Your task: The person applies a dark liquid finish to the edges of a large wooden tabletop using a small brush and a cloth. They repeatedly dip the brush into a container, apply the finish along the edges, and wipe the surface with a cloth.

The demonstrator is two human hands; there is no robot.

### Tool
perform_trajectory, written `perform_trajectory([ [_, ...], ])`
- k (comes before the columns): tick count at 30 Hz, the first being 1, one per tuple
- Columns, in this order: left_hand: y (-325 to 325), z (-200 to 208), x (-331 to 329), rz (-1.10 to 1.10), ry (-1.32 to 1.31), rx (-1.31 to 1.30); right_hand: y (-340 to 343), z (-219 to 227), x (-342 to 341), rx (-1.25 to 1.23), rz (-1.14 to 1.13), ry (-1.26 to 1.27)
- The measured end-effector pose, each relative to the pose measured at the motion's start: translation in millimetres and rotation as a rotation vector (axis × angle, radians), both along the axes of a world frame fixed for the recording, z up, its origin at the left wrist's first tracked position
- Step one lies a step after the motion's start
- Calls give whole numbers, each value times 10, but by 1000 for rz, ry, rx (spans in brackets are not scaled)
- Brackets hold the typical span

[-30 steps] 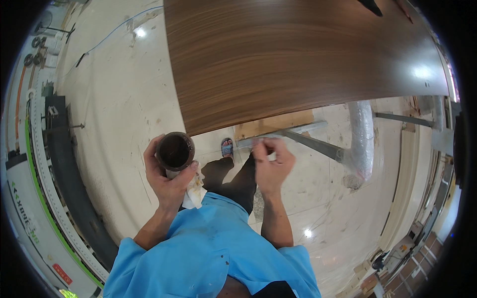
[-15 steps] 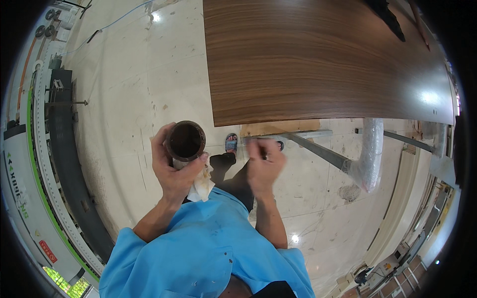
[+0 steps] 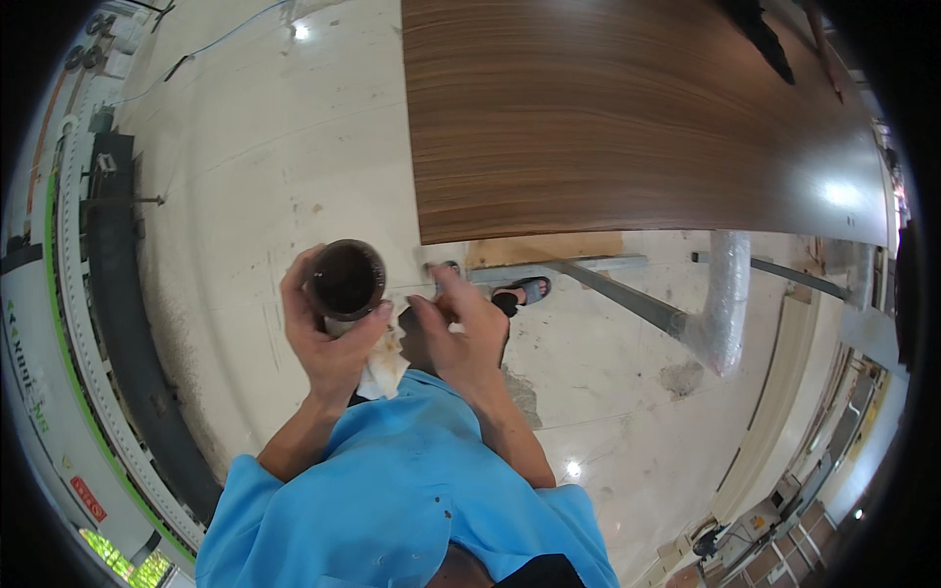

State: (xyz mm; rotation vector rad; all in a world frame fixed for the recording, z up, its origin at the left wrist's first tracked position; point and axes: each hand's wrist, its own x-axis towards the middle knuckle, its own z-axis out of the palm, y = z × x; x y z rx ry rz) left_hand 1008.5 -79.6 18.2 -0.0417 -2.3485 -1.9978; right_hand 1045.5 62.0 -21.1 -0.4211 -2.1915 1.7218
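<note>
In front of my body, my left hand (image 3: pixel 328 348) is wrapped round a dark brown cup (image 3: pixel 346 279), whose round mouth faces up and whose inside looks dark. A crumpled, stained white tissue (image 3: pixel 384 365) hangs below the cup, against the same hand. Just right of the cup, my right hand (image 3: pixel 463 328) is raised, its thumb and forefinger apart. It does not touch the cup, and nothing shows between its fingers.
A wood-grain panel (image 3: pixel 627 127) lies ahead to the right on grey metal legs (image 3: pixel 627 299), one wrapped in clear plastic (image 3: pixel 727 304). A long machine (image 3: pixel 93 392) with a green stripe runs along the left. A blue hose (image 3: pixel 225 39) crosses the tiled floor.
The cup and my left hand sit slightly further left. My right hand has come left, closer to the cup, and its fingers have spread. One foot has stepped out to the right.
</note>
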Motion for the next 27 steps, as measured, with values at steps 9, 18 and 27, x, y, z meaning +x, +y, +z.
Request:
perform_trajectory([
  [9,-27,-6,27,-12,-68,-13,942,176,330,-18,-410,191],
  [18,344,19,158,-96,-103,172,-228,218,450,-747,94,228],
  [27,611,133,164,-258,-149,342,545,151,469,-195,-389,-2],
])
